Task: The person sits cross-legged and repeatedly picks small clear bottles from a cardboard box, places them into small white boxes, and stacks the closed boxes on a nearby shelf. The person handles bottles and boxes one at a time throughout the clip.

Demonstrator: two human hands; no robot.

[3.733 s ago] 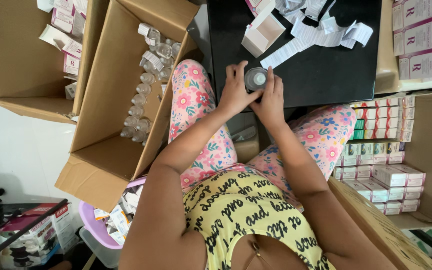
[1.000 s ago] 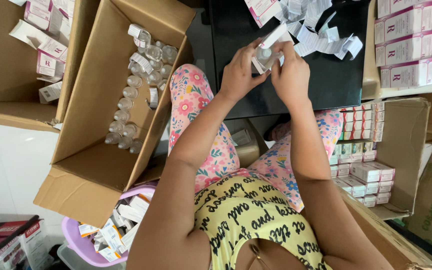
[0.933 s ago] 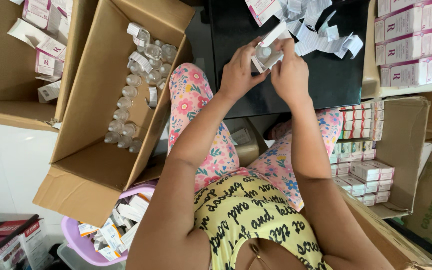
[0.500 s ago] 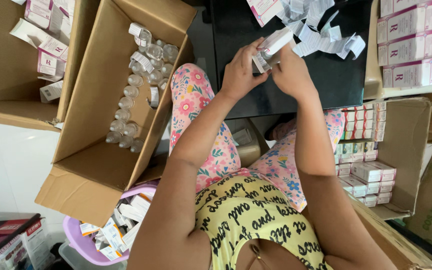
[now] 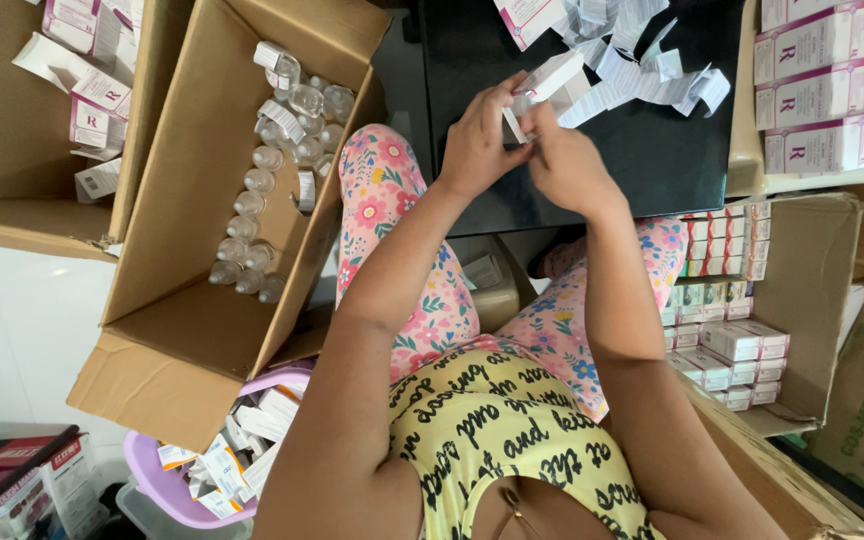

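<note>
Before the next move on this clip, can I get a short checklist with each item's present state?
1. Both hands on the small white carton: left hand and right hand grip it: ok.
2. Carton flap open: cannot tell.
3. Bottle inside the carton: cannot tell, hidden by fingers.
4. Clear bottles in the cardboard box at the left: ok.
5. Folded paper leaflets on the black surface beside the hands: ok.

open brown cardboard box (image 5: pixel 167 330) holding clear glass bottles (image 5: pixel 252 225); purple plastic basket (image 5: pixel 152 470) of leaflets; stacked white-and-pink cartons (image 5: pixel 822 90) on the right.
</note>
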